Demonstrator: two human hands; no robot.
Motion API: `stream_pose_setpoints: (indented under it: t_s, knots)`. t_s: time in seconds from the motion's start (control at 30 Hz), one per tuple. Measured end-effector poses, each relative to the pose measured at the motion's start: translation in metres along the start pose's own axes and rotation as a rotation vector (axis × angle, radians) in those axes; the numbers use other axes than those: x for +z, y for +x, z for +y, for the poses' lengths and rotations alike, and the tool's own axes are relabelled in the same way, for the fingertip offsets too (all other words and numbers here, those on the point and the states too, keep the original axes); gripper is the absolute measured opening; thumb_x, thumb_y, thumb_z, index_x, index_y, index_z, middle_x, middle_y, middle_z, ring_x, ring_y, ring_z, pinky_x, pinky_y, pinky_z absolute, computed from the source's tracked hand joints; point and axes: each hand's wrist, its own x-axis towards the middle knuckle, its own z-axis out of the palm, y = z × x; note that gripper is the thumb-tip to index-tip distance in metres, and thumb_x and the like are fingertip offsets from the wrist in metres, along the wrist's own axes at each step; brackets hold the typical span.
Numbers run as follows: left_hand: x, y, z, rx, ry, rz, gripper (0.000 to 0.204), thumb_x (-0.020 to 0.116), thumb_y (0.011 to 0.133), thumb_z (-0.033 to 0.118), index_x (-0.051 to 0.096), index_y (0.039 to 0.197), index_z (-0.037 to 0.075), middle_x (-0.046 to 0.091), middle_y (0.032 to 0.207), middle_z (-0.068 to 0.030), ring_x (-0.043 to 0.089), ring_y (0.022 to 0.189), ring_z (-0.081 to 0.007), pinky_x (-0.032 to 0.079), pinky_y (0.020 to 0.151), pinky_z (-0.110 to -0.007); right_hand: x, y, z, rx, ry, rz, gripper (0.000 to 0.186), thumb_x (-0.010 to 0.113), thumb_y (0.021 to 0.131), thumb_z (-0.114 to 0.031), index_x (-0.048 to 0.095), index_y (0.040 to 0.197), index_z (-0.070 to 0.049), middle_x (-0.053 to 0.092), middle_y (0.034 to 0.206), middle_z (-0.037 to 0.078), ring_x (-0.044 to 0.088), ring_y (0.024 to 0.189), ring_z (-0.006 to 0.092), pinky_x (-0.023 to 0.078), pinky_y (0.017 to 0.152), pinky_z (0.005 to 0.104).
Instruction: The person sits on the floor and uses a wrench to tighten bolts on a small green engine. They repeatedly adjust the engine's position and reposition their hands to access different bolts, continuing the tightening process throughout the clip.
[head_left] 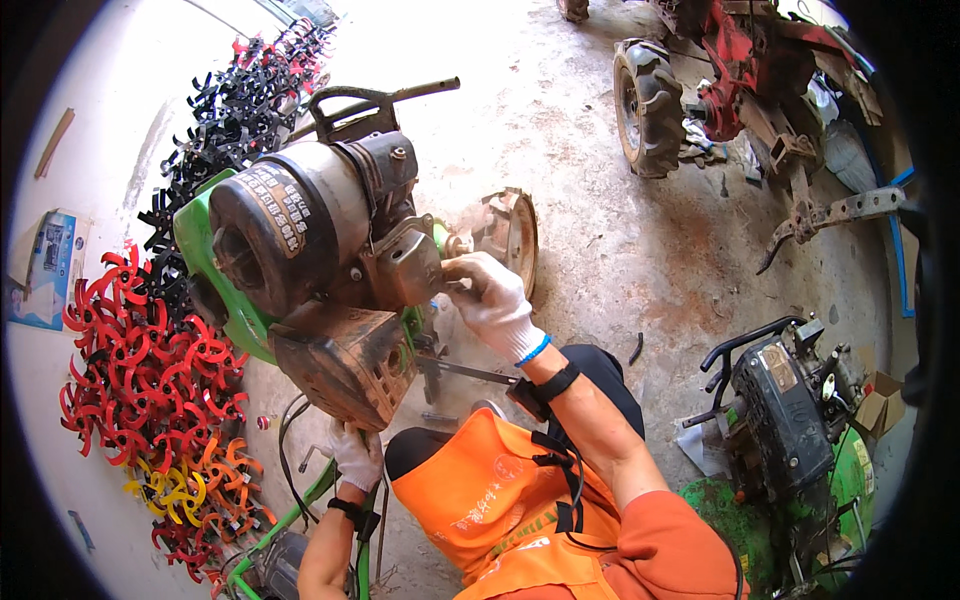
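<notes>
A small petrol engine (330,210) with a black round recoil cover sits on a green-framed tiller in front of me. My right hand (488,300), in a white knit glove, is at the engine's right side. Its fingers are closed near a dusty metal housing (412,265); what they hold is too small to make out. Below the engine juts a dirty, box-shaped muffler cover (345,365) with slots. My gloved left hand (357,458) grips the lower edge of this cover, its fingertips partly hidden. A lugged metal wheel (515,240) shows behind my right hand.
Piles of curved tiller blades, black (230,130), red (150,370) and yellow (170,492), line the left wall. A red machine (735,90) with a rubber tyre (648,108) stands far right. Another green tiller (790,410) is near right. An orange apron (490,490) covers my lap.
</notes>
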Motion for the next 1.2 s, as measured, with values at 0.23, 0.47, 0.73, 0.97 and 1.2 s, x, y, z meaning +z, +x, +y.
stream_pose_setpoints:
  t_s: [0.23,0.47,0.73,0.97,1.2]
  knots:
    - [-0.002,0.001,0.004,0.027,0.017,0.004,0.052,0.07,0.102,0.023,0.059,0.148,0.004,0.047,0.161,-0.0319,0.046,0.145,-0.0541,0.034,0.122,-0.065,0.004,-0.004,-0.007,-0.052,-0.172,0.072,0.026,0.083,0.09,-0.002,0.078,0.116,-0.004,0.078,0.107,0.015,0.079,0.097,0.0314,0.062,0.087,0.0378]
    - [-0.002,0.001,0.004,-0.014,0.05,-0.039,0.054,0.071,0.097,0.021,0.06,0.146,0.003,0.047,0.159,-0.034,0.048,0.141,-0.0562,0.037,0.119,-0.066,-0.002,0.003,-0.013,-0.087,-0.199,0.059,0.027,0.085,0.087,-0.004,0.078,0.113,-0.007,0.078,0.108,0.013,0.077,0.096,0.0345,0.062,0.085,0.0408]
    - [0.003,0.0,0.005,-0.066,0.106,0.015,0.052,0.071,0.097,0.029,0.063,0.145,0.009,0.051,0.153,-0.0312,0.049,0.141,-0.0546,0.02,0.12,-0.083,-0.002,0.004,-0.016,-0.112,-0.182,0.052,0.025,0.083,0.09,-0.003,0.078,0.114,-0.007,0.078,0.106,0.013,0.077,0.094,0.034,0.062,0.085,0.0382]
    - [0.01,-0.002,-0.007,-0.043,0.159,-0.005,0.057,0.069,0.099,0.035,0.061,0.148,0.007,0.048,0.157,-0.0309,0.047,0.145,-0.0554,0.019,0.115,-0.087,0.004,0.003,-0.017,-0.081,-0.184,0.108,0.025,0.084,0.092,-0.004,0.078,0.116,-0.006,0.078,0.106,0.014,0.077,0.093,0.0331,0.061,0.082,0.038]
    - [0.005,0.0,-0.005,0.065,0.042,0.05,0.055,0.069,0.099,0.034,0.066,0.148,0.008,0.049,0.155,-0.0315,0.052,0.136,-0.0561,0.019,0.113,-0.087,0.0,0.0,-0.019,0.061,-0.038,0.056,0.037,0.088,0.085,-0.002,0.077,0.12,-0.003,0.078,0.112,0.014,0.079,0.102,0.0292,0.062,0.089,0.0369]
